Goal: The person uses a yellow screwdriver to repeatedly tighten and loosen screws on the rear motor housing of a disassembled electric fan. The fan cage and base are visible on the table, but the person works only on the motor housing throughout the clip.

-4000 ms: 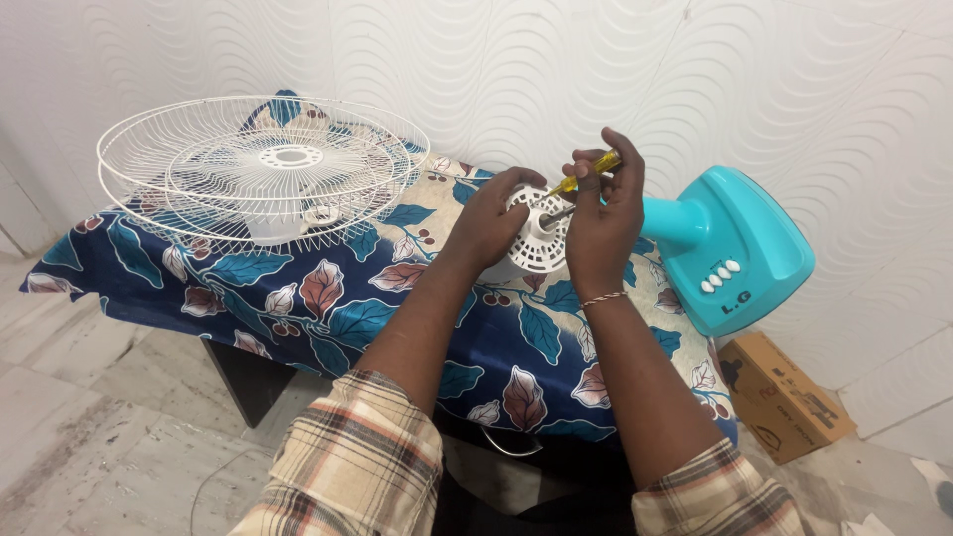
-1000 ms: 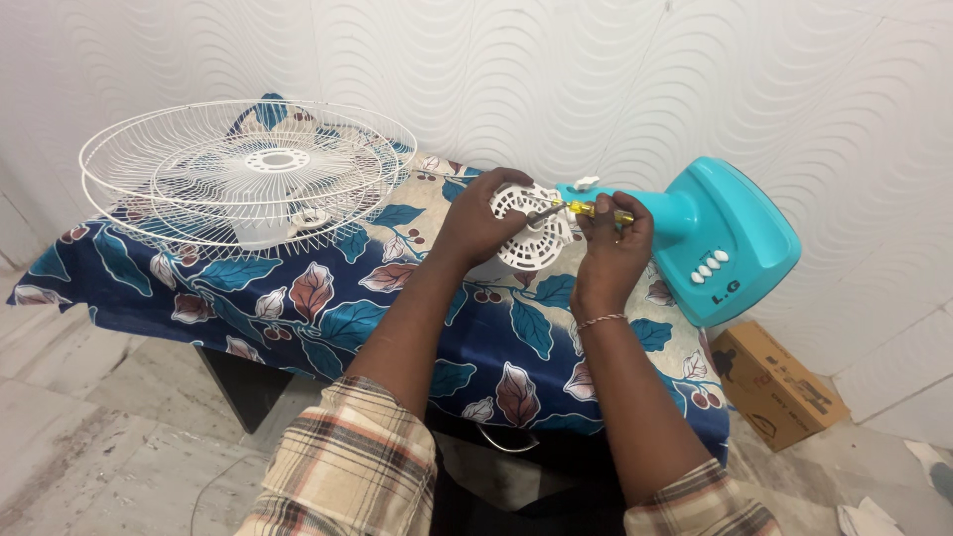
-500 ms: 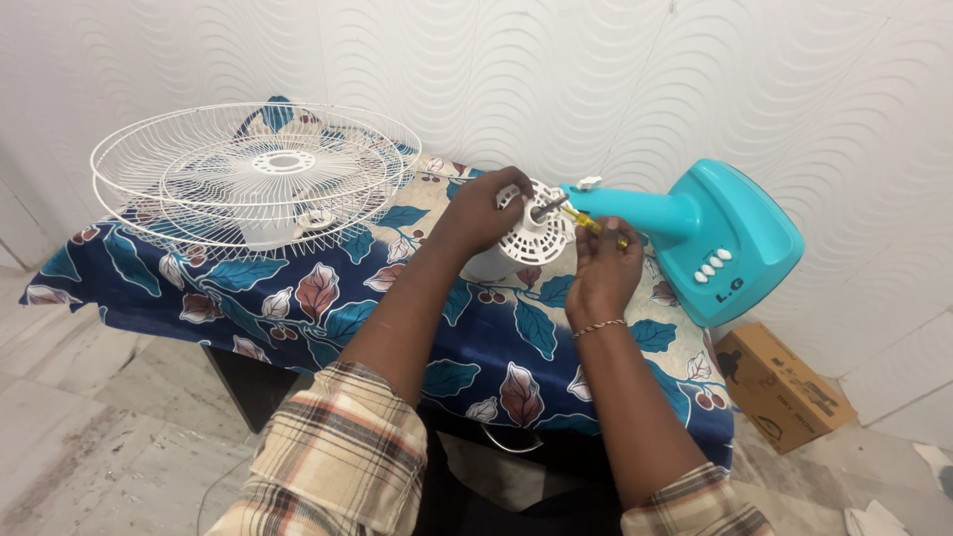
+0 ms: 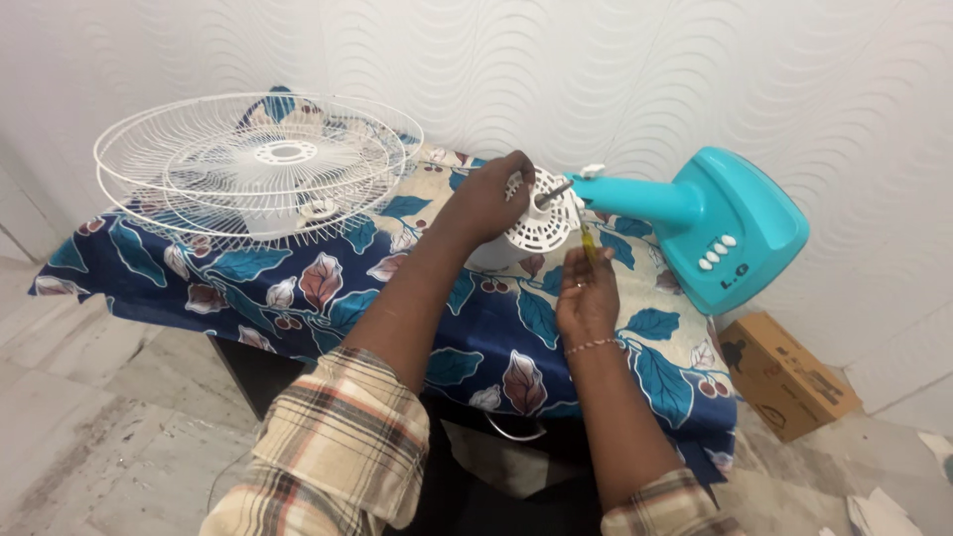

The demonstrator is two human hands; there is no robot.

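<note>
1. Teal and white fan parts lie on a bench [image 4: 298,318] draped in a navy cloth [image 4: 248,268] printed with blue and pink leaves, set against a white wall with a wavy relief.
2. At the middle of the bench, the person's left hand [image 4: 491,199] closes its grip over the top of a white motor housing [image 4: 536,226], a round vented shell with a metal shaft [image 4: 554,193] poking out of its face.
3. That housing sits at the end of the fan's teal neck, which runs right to the teal fan base [image 4: 730,228]; the base lies tipped on its side near the bench's right end, its row of white buttons facing up.
4. Just below the housing, the right hand [image 4: 588,293] is curled shut around a thin yellow screwdriver [image 4: 588,241], whose tip points up at the underside of the housing; whether the tip touches it cannot be told.
5. A ring and a beaded bracelet show on the right hand and wrist, and both arms wear plaid sleeves rolled to the elbow.
6. Well to the left, two white wire fan guards [image 4: 258,164] rest stacked on the cloth.
7. On the tiled floor beside the bench's right end lies a brown cardboard box [image 4: 789,377].
</note>
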